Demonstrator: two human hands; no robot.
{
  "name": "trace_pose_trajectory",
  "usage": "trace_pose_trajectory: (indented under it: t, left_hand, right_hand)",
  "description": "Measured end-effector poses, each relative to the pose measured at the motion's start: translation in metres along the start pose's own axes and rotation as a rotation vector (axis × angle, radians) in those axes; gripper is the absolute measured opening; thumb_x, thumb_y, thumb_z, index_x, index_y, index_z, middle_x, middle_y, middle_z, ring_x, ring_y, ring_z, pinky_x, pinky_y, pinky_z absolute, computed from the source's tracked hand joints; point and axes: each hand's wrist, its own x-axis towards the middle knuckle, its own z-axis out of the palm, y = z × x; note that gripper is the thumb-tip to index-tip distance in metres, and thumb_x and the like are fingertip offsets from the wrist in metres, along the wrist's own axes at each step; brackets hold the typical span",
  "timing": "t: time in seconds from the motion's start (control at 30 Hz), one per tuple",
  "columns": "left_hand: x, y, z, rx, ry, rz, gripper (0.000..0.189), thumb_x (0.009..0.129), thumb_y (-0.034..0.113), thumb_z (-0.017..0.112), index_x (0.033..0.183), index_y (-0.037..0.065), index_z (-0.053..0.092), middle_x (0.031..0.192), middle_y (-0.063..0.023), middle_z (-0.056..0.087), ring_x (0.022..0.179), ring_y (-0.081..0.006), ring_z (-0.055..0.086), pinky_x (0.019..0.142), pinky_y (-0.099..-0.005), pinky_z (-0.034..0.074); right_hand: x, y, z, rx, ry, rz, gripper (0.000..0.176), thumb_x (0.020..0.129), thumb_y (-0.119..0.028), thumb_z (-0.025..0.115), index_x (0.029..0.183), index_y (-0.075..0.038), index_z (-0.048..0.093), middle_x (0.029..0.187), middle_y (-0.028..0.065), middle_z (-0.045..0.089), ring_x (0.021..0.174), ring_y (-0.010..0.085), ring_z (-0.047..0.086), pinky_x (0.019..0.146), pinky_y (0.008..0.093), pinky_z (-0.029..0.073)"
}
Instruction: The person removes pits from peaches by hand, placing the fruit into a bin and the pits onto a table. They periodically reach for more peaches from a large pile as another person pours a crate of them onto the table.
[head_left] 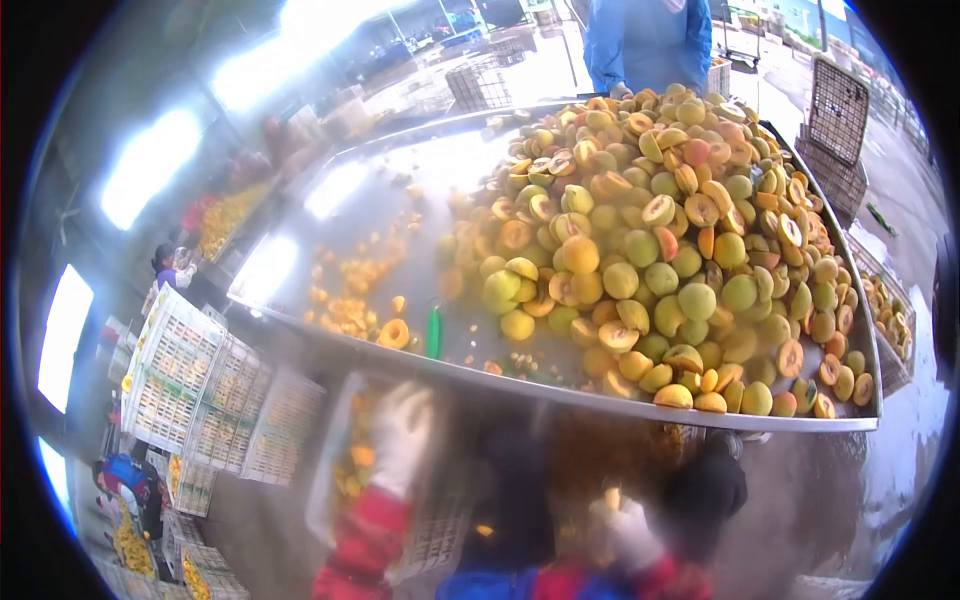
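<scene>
My left hand (402, 435), in a white glove and red sleeve, hangs just below the near rim of the metal table (600, 398). It overlaps a crate (330, 470) with orange fruit pieces in it, and its fingers are smeared by motion. Lower and to the right, my gloved right hand (630, 532) is closed near my lap around a small pale-yellow thing (612, 497); I cannot tell what it is. A big heap of peaches (640, 280), many halved, covers the table's right side. Smaller orange pieces (360, 290) and a slim green object (433, 332) lie at left.
Stacked white crates (195, 385) stand left of the table. A person in blue (650, 45) stands across from me. Brown crates (835, 130) are stacked at the right, and another crate (885, 310) with halved fruit sits beside the table. Other people work at far left.
</scene>
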Motion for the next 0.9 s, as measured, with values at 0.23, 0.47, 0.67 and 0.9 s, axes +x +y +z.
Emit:
trace_pose_trajectory:
  t: [0.23,0.47,0.67,0.9]
  left_hand:
    - [0.122,0.078,0.144,0.135,-0.257,-0.03,0.051,0.08,0.041,0.064,0.122,0.013,0.057,0.128,-0.0162,0.048,0.113,-0.0365,0.05,0.092,-0.0487,0.042]
    - [0.121,0.079,0.169,0.053,-0.118,-0.244,0.05,0.066,0.028,0.075,0.106,0.011,0.053,0.12,-0.0154,0.044,0.104,-0.0358,0.051,0.083,-0.0479,0.047]
    - [0.032,0.107,0.084,-1.615,-0.159,-0.57,0.039,0.095,0.035,0.044,0.116,0.005,0.057,0.104,-0.0113,0.065,0.073,-0.0108,0.06,0.055,-0.0208,0.046]
    - [-0.063,0.121,0.056,-1.751,-0.567,-0.947,0.048,0.098,0.044,0.032,0.115,0.004,0.054,0.103,-0.0141,0.066,0.09,-0.0196,0.065,0.075,-0.0316,0.053]
  right_hand:
    - [0.001,-0.007,0.008,-0.017,0.015,0.243,0.017,0.083,-0.017,0.062,0.09,-0.002,0.056,0.063,0.0029,0.053,0.049,0.0116,0.05,0.042,0.0259,0.043]
    - [0.003,-0.012,0.018,0.09,0.055,0.315,0.01,0.088,-0.017,0.062,0.087,-0.009,0.058,0.066,-0.0002,0.055,0.057,0.009,0.051,0.051,0.024,0.042]
    - [0.015,-0.031,0.027,-0.145,0.061,-0.074,0.019,0.083,-0.018,0.061,0.092,-0.002,0.056,0.063,0.0037,0.055,0.049,0.012,0.051,0.044,0.0269,0.043]
    - [0.016,-0.007,0.04,-0.897,0.204,-0.674,0.02,0.08,-0.02,0.065,0.088,-0.005,0.054,0.058,0.0146,0.059,0.05,0.0329,0.061,0.05,0.042,0.048]
